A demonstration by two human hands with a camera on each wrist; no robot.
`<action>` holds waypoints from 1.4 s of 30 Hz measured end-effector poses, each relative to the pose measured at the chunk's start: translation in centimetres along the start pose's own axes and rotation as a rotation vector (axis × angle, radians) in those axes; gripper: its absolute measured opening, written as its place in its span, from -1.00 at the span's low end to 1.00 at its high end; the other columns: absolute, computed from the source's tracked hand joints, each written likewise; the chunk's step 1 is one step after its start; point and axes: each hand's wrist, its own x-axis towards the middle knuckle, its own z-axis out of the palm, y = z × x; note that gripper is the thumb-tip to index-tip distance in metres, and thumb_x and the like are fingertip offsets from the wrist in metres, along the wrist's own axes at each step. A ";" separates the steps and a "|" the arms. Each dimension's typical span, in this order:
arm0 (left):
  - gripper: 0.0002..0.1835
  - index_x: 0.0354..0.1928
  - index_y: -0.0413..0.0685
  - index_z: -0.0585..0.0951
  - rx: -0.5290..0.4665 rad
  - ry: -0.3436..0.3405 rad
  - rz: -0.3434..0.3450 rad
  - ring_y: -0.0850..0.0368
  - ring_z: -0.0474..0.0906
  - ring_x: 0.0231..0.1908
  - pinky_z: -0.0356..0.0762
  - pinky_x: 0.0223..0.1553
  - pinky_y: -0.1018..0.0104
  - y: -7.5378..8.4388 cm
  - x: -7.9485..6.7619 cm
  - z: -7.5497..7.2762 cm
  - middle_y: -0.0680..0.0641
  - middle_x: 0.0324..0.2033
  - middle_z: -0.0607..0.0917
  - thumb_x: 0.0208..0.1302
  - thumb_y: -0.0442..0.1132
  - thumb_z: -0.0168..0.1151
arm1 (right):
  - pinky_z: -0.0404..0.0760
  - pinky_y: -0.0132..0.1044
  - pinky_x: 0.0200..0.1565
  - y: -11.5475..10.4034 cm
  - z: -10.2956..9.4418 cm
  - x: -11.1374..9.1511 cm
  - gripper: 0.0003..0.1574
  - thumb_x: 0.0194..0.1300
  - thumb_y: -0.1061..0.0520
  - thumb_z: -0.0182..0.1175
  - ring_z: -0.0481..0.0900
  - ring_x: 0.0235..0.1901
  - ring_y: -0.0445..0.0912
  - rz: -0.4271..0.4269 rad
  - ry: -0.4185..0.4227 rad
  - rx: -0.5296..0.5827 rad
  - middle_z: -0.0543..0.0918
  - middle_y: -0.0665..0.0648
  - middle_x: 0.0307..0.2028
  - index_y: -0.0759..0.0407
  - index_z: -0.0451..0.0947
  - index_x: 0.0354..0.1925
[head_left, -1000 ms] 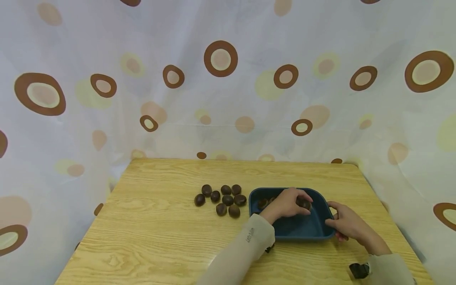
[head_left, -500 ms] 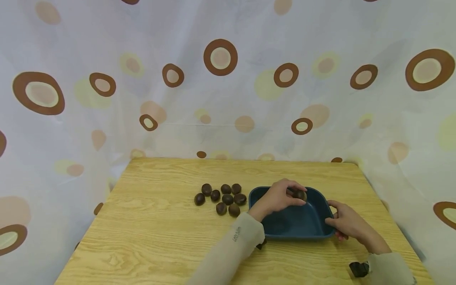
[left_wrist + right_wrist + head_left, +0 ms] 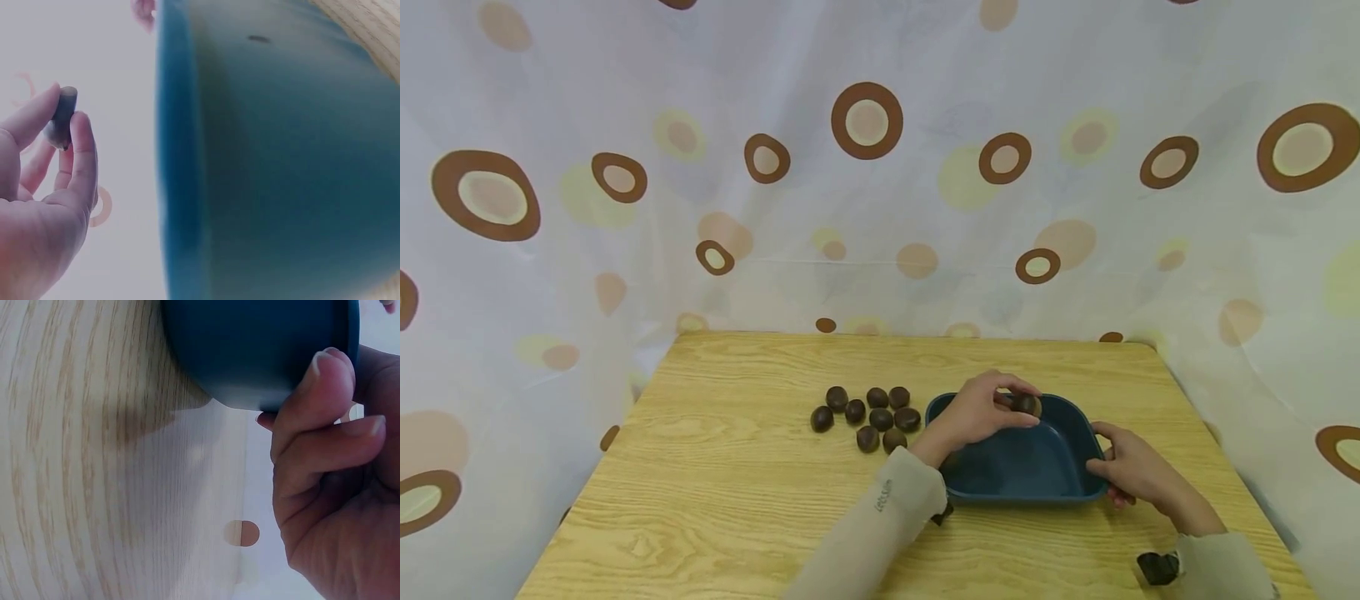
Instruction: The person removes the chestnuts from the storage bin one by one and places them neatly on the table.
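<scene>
In the head view, my left hand (image 3: pixel 977 411) is above the left, far part of a dark blue rectangular tray (image 3: pixel 1037 492). Between its thumb and fingers it pinches a brown chestnut (image 3: pixel 1026 405), which the left wrist view shows clear of the tray wall. My right hand (image 3: pixel 1135 469) grips the tray's right rim, thumb on one side and fingers on the other; the right wrist view shows the curled fingers (image 3: pixel 319 450) against the wall. The left hand and forearm hide the tray's left inside.
Left of the tray, several loose chestnuts (image 3: pixel 882 418) lie in a cluster on the wooden table (image 3: pixel 722 500). Behind the table's far edge hangs a pale curtain (image 3: pixel 917 208) with brown and yellow circles.
Pinching the chestnut, my left hand has risen from inside the tray and shifted a little left. Chestnuts seen earlier at the tray's left are now out of sight. My right hand keeps its hold.
</scene>
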 end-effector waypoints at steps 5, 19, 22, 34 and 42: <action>-0.59 0.22 -0.03 0.68 -0.018 0.021 0.011 0.40 0.65 -0.10 0.66 -0.06 0.46 -0.1 -0.8 -0.6 0.06 0.15 0.64 0.35 -0.21 0.43 | 0.45 -0.28 -0.73 0.2 -0.1 0.0 -0.11 0.44 0.31 0.15 0.47 -0.79 -0.12 -0.011 0.000 0.004 0.52 0.14 -0.63 0.54 -0.05 0.53; -0.59 0.21 0.14 0.68 -0.030 0.049 0.030 0.35 0.65 -0.07 0.69 -0.07 0.41 0.4 -2.8 -2.6 0.08 0.19 0.58 0.34 -0.17 0.44 | 0.44 -0.29 -0.73 0.2 0.1 0.0 -0.12 0.42 0.33 0.13 0.46 -0.80 -0.11 0.010 0.026 -0.002 0.52 0.13 -0.64 0.53 -0.04 0.53; -0.60 0.21 0.20 0.68 -0.014 0.067 0.030 0.31 0.64 -0.05 0.67 -0.03 0.39 0.6 -3.6 -3.3 0.10 0.18 0.58 0.35 -0.15 0.44 | 0.43 -0.29 -0.73 0.2 0.0 0.0 -0.11 0.42 0.32 0.13 0.45 -0.79 -0.11 0.008 0.028 -0.003 0.51 0.13 -0.64 0.53 -0.05 0.53; -0.62 0.21 0.36 0.66 0.024 0.106 0.044 0.26 0.58 0.08 0.59 0.17 0.32 0.7 -6.8 -5.8 0.18 0.17 0.59 0.39 -0.07 0.40 | 0.42 -0.29 -0.74 0.3 0.2 -0.1 -0.11 0.42 0.31 0.14 0.47 -0.79 -0.10 0.013 0.023 -0.010 0.52 0.14 -0.64 0.53 -0.05 0.53; -0.60 0.24 0.34 0.64 0.084 0.140 0.033 0.17 0.59 0.07 0.61 0.19 0.24 0.2 -9.9 -8.5 0.13 0.18 0.59 0.40 -0.05 0.39 | 0.43 -0.29 -0.74 0.2 0.2 -0.1 -0.12 0.43 0.32 0.13 0.48 -0.80 -0.09 0.002 0.028 -0.011 0.52 0.13 -0.66 0.53 -0.03 0.53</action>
